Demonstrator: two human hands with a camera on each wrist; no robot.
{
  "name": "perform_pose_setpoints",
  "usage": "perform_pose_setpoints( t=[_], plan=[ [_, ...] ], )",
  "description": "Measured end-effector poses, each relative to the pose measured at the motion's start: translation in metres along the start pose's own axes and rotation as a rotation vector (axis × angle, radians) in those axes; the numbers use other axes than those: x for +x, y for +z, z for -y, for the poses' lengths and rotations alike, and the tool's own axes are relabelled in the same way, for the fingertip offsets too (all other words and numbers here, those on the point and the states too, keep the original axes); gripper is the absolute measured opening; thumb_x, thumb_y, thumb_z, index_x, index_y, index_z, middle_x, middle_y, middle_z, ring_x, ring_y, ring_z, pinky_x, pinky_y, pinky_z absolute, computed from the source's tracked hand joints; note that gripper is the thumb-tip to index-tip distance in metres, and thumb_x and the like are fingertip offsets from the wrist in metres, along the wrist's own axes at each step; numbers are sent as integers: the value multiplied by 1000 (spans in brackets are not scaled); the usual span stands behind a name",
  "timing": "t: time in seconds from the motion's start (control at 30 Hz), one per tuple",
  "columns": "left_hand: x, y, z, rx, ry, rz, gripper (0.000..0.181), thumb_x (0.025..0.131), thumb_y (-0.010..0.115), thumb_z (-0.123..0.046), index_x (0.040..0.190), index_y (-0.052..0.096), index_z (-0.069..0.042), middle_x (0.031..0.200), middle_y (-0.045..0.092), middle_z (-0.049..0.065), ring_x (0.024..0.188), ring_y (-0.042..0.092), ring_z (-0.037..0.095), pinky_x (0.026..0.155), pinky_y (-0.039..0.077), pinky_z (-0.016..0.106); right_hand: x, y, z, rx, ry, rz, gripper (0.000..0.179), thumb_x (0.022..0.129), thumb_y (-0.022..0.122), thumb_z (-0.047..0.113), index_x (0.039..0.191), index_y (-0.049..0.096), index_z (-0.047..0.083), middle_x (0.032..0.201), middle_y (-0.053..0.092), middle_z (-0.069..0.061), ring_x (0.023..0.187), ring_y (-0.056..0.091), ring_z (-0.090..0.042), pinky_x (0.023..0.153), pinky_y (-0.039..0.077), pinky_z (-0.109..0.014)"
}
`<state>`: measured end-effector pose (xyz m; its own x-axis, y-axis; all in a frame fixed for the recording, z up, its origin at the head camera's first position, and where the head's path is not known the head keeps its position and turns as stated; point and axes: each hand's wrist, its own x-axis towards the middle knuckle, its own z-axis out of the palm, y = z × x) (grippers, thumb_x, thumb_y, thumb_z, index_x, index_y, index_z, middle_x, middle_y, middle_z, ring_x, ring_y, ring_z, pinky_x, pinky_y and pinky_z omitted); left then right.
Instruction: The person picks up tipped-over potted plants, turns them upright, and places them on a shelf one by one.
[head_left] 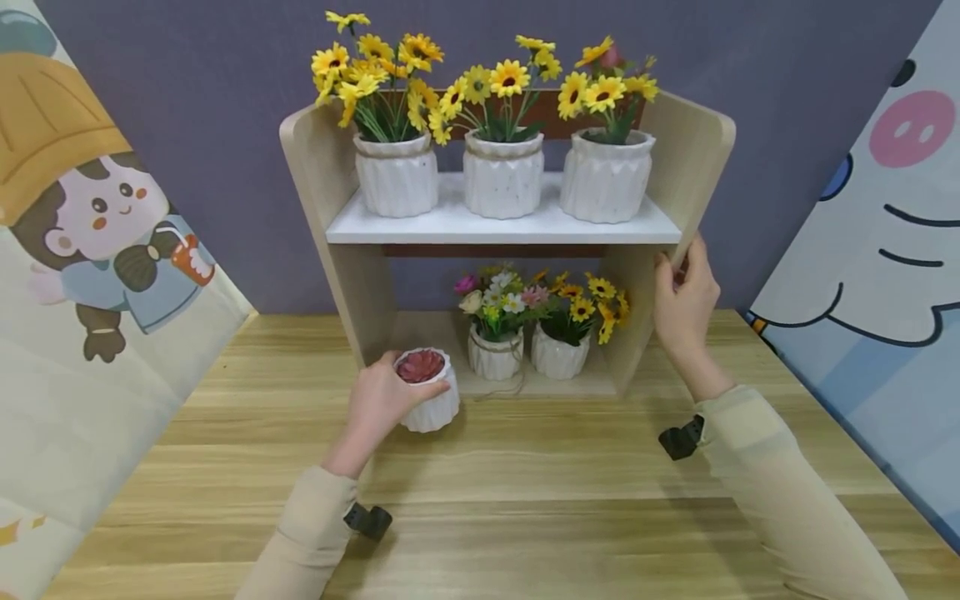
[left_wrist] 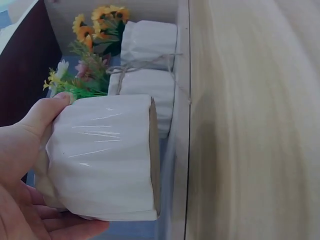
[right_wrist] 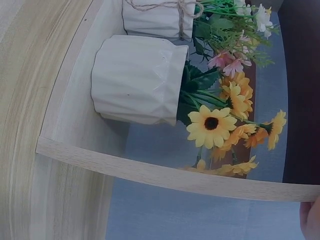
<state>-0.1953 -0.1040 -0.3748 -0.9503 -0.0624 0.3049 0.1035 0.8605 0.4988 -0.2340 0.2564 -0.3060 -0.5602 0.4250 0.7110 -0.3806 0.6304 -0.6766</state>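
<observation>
My left hand [head_left: 382, 398] grips a white ribbed pot [head_left: 433, 410] holding a red succulent [head_left: 421, 366], at the front left of the lower shelf. In the left wrist view the thumb lies along one side of this pot [left_wrist: 105, 157], with the other fingers round the opposite side. The succulent is hidden there. My right hand [head_left: 686, 296] holds the right side panel of the wooden shelf unit [head_left: 701, 158], just under the upper board. In the right wrist view only a bit of that hand [right_wrist: 311, 220] shows at the panel's edge.
On the lower board stand a twine-tied pot of mixed flowers [head_left: 496, 354] and a pot of yellow flowers [head_left: 559, 354]. The upper board [head_left: 502, 232] carries three white pots of yellow flowers. Wooden tabletop [head_left: 525, 517] spreads in front; cartoon-printed panels flank both sides.
</observation>
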Motion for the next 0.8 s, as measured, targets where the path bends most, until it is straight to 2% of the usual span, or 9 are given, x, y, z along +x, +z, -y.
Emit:
perform_pose_setpoints(
  t=[0.13, 0.33, 0.53, 0.67, 0.8],
  plan=[
    [8, 2, -5, 2, 0, -10, 87, 53, 73, -66, 107, 58, 0, 88, 66, 19, 79, 64, 35, 63, 51, 43, 0, -1, -1, 2, -8, -5, 36, 91, 48, 22, 127, 50, 20, 110, 62, -8, 92, 60, -17, 73, 48, -22],
    [18, 13, -3, 53, -43, -2, 88, 52, 72, -68, 102, 56, 3, 85, 65, 23, 77, 63, 38, 61, 50, 44, -1, 0, 0, -3, -6, 13, 38, 91, 47, 23, 129, 48, 23, 112, 61, -9, 94, 60, -19, 76, 50, -29],
    [26, 22, 0, 86, -29, -35, 88, 52, 71, -69, 102, 57, 2, 86, 65, 23, 77, 63, 38, 61, 50, 45, 0, 0, -1, -6, -12, 1, 37, 91, 47, 24, 128, 48, 24, 110, 61, -8, 91, 60, -17, 72, 48, -22],
    [31, 27, 1, 108, -23, -54, 88, 52, 71, -69, 103, 56, 1, 86, 65, 22, 74, 63, 37, 58, 50, 45, 0, 1, -1, -7, -18, 7, 36, 91, 47, 25, 128, 48, 24, 111, 61, -8, 93, 60, -17, 75, 50, -29],
    [38, 33, 1, 85, 4, -100, 81, 55, 73, -64, 101, 57, 0, 81, 65, 21, 68, 63, 37, 55, 50, 46, 0, 1, -1, 0, -12, 13, 36, 92, 46, 26, 127, 49, 24, 111, 61, -8, 95, 60, -17, 77, 51, -37]
  ],
)
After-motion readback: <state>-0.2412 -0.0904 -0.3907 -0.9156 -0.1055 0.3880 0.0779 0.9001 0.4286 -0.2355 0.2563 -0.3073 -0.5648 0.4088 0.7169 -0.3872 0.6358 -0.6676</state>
